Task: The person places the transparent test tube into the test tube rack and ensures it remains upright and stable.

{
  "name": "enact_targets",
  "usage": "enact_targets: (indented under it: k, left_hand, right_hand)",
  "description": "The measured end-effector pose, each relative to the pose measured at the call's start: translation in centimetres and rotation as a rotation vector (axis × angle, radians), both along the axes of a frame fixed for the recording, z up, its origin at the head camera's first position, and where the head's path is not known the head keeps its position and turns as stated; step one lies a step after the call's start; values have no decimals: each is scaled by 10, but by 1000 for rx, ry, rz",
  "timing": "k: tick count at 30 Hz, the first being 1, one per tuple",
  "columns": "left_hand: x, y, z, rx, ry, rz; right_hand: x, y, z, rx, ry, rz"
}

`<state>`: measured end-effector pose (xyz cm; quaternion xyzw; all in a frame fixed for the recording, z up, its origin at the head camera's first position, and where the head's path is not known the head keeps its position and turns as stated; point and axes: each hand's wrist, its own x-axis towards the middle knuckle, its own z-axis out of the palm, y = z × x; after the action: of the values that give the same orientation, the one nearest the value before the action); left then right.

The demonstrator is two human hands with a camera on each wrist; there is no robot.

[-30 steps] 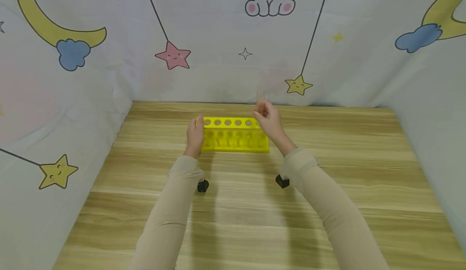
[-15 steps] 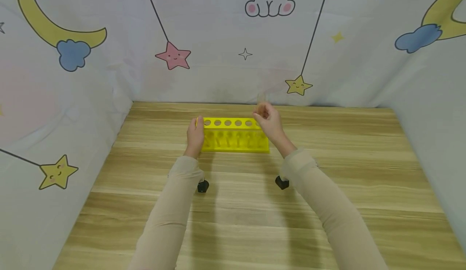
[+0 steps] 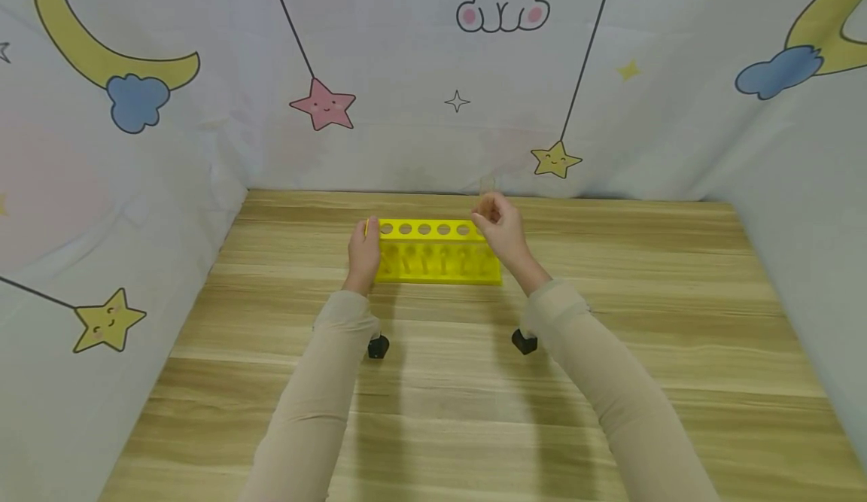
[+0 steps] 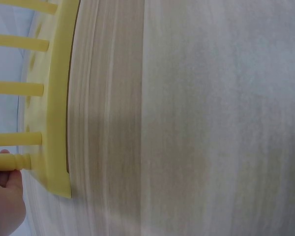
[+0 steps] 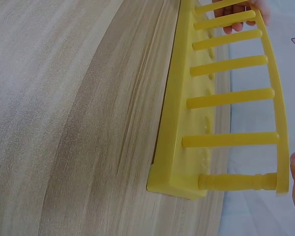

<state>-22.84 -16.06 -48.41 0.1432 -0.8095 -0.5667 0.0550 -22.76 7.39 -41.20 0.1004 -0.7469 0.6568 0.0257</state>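
A yellow test tube rack stands upright on the wooden table, a row of round holes along its top plate. My left hand grips its left end; in the left wrist view the fingers curl round the end post. Above the rack's right end, my right hand pinches a clear test tube, whose top pokes out over the fingers. The hand hides the tube's lower part and the rightmost hole. Several pegs line the rack in the right wrist view.
The wood-grain table runs up to a white curtain printed with stars and moons at the back and sides. A black wrist device sits under the left sleeve, and another black device under the right.
My right hand has come down slightly with the clear test tube, toward the rack's right end. The left hand and the rack have stayed put.
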Motion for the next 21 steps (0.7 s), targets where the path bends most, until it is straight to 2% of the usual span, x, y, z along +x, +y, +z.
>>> enact_targets:
  k: [9,21]
  left_hand:
    - [0,0,0,0,14,-5]
    - [1,1,3,6,0,-5]
  right_hand:
    - [1,0,1,7,-1,-5]
    - [0,-1,0,7,-18,-7]
